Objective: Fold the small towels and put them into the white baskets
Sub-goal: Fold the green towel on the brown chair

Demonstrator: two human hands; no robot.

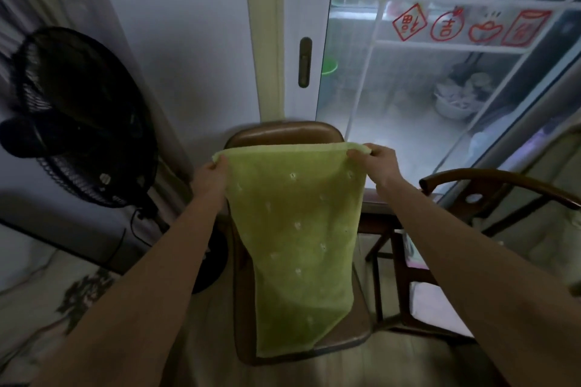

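At 9 o'clock a black fan is seen. The green towel is hung at centre over the chair, its top corners pinched by left hand and right hand, likely spread flat for folding. No white baskets are seen.

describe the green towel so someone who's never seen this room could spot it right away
Start at the tall glass door with red stickers; below its frame stands a brown chair. The green towel hangs in front of that chair, its top corners pinched by the left hand and right hand. It is the only light green cloth, dotted with small white marks.
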